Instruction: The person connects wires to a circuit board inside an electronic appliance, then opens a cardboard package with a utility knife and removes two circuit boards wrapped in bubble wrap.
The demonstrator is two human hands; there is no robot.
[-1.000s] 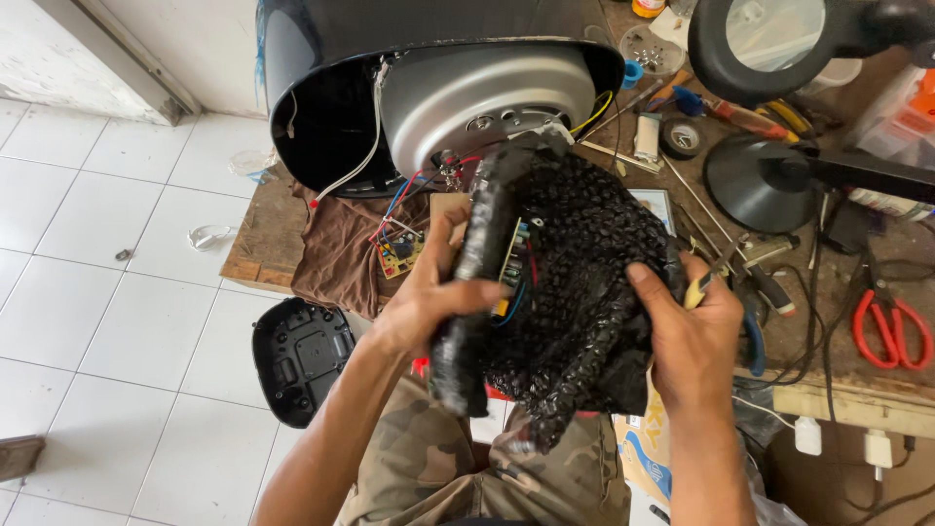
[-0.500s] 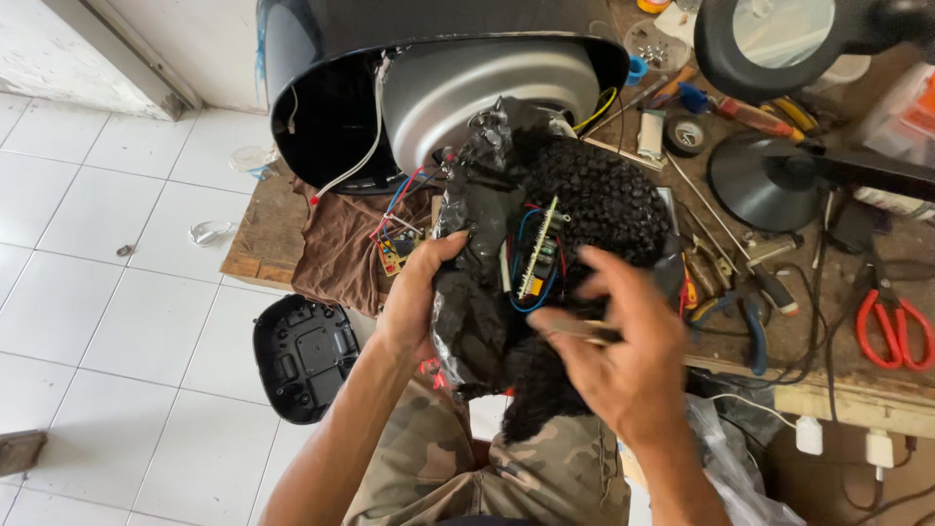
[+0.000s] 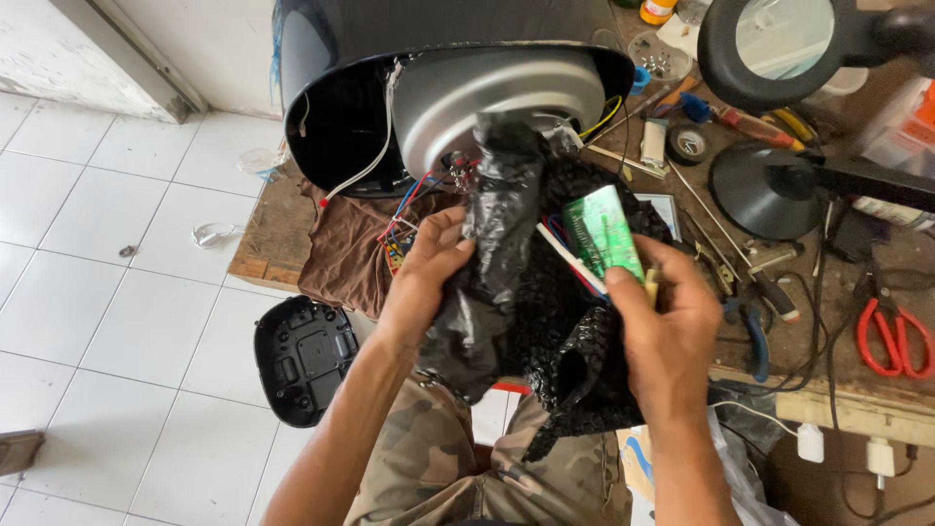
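Now, green circuit board (image 3: 606,232) out of a crumpled black plastic bag (image 3: 506,282).
Right hand (image 3: 672,336) pinches the board; left hand (image 3: 424,282), at nine o'clock, clenches the glossy bag.

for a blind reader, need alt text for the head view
Two bare hands hold a crumpled black plastic bag: the left hand grips its edge, the right hand holds a green circuit board with wires. Behind lies an opened black appliance on a cluttered workbench.
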